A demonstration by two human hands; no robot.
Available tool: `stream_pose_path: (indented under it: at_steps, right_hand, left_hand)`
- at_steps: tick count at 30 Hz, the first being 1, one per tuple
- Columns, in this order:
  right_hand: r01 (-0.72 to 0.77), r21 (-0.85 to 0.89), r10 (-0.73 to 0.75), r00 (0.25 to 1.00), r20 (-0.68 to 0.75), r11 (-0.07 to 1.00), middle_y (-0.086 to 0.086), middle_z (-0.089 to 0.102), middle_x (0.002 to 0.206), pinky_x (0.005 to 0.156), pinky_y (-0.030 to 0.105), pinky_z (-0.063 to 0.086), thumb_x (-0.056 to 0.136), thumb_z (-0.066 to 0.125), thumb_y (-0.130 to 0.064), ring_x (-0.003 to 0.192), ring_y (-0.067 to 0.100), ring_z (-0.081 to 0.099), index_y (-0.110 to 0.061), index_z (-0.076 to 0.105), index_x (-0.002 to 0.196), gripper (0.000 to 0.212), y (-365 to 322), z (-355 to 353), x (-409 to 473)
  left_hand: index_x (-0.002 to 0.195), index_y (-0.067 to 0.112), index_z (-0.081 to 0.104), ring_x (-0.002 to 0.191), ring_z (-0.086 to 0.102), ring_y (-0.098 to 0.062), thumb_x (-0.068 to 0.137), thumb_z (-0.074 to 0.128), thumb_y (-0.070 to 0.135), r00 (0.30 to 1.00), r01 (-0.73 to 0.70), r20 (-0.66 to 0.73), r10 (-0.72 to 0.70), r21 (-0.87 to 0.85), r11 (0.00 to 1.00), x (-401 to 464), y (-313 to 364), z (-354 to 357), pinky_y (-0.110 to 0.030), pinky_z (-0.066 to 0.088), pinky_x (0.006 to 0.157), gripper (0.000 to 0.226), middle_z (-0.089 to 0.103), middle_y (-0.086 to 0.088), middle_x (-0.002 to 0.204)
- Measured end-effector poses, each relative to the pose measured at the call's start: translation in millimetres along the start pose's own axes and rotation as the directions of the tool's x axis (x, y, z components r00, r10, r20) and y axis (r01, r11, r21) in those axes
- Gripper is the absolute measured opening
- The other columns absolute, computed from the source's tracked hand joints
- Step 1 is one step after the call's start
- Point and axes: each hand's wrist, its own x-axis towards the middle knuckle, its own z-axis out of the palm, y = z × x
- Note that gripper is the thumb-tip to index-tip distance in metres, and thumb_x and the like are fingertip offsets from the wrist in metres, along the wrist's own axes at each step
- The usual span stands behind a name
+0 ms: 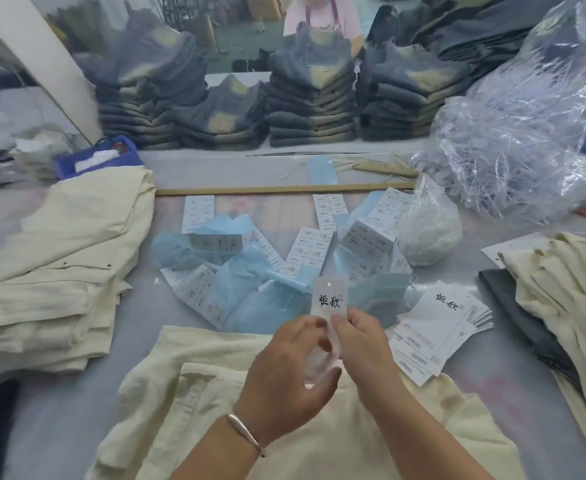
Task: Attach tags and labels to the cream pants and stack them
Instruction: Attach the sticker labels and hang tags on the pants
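Blue label sheets lie beyond both hands pinching a white tag.

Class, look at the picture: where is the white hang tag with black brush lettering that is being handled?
In the head view, centre: the hang tag is pinched between left hand and right hand, above the cream pants.

Beyond the hands, the grey work table runs back to a wooden strip lying across it, and farther off stand stacks of folded grey-and-tan jeans. Far to the upper left of the hands a white slanted beam rises beside a blue bin. To the upper right lies a heap of crumpled clear plastic bags; the light is soft and even.
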Motion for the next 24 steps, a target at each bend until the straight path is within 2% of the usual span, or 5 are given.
stream_pose_path:
  at_steps: [7, 10, 15, 20, 24]
  right_hand:
    - [-0.195, 0.136, 0.201, 0.979, -0.031, 0.971, 0.007, 0.071, 0.075, 0.061, 0.031, 0.045, 0.08, 0.051, 0.009, 0.07, 0.025, 0.06, -0.01, 0.068, 0.083, 0.025, 11, 39, 25]
    - [-0.157, 0.236, 0.185, 0.977, -0.104, 0.959, 0.005, 0.057, 0.056, 0.057, 0.028, 0.039, 0.081, 0.045, 0.006, 0.055, 0.015, 0.05, -0.013, 0.062, 0.061, 0.032, 10, 55, 34]
    - [-0.172, 0.297, 0.155, 0.985, 0.079, 0.939, 0.022, 0.048, 0.047, 0.034, 0.02, 0.025, 0.101, 0.031, -0.038, 0.03, 0.015, 0.027, 0.007, 0.066, 0.083, 0.06, 10, 81, 56]
    - [-0.297, 0.161, 0.27, 0.948, 0.171, 0.941, 0.021, 0.056, 0.054, 0.033, 0.016, 0.021, 0.097, 0.046, -0.013, 0.028, 0.014, 0.024, 0.0, 0.06, 0.109, 0.023, 13, 124, 82]
    - [-0.333, 0.051, 0.307, 0.911, 0.276, 0.941, 0.02, 0.056, 0.067, 0.037, 0.02, 0.022, 0.09, 0.063, -0.031, 0.037, 0.015, 0.024, -0.002, 0.065, 0.092, 0.029, 16, 154, 91]
  left_hand:
    - [0.087, 0.018, 0.066, 0.102, 0.055, -0.012, 0.086, 0.067, 0.023, 0.922, 0.313, -0.253, -0.293, 0.044, 0.949, -14, -104, -57, -0.023, 0.043, 0.085, 0.005, 0.063, 0.008, 0.101]
    - [0.088, 0.017, 0.061, 0.093, 0.059, -0.023, 0.084, 0.066, 0.015, 0.745, 0.608, -0.328, -0.581, -0.027, 0.794, 7, -167, -85, -0.03, 0.045, 0.076, 0.007, 0.06, 0.003, 0.089]
    - [0.105, 0.013, 0.042, 0.069, 0.068, -0.027, 0.082, 0.073, 0.033, 0.358, 0.85, 0.088, -0.929, -0.443, 0.286, 33, -230, -95, -0.037, 0.057, 0.057, 0.044, 0.062, -0.01, 0.093]
    - [0.116, 0.012, 0.041, 0.07, 0.068, -0.022, 0.078, 0.078, 0.016, 0.365, 0.726, 0.119, -0.923, -0.658, 0.202, 41, -252, -88, -0.028, 0.051, 0.05, 0.053, 0.065, -0.011, 0.097]
    - [0.114, 0.014, 0.043, 0.063, 0.062, -0.015, 0.08, 0.071, 0.0, 0.435, 0.618, 0.055, -0.899, -0.745, 0.253, 39, -255, -87, -0.03, 0.055, 0.067, 0.047, 0.062, -0.003, 0.085]
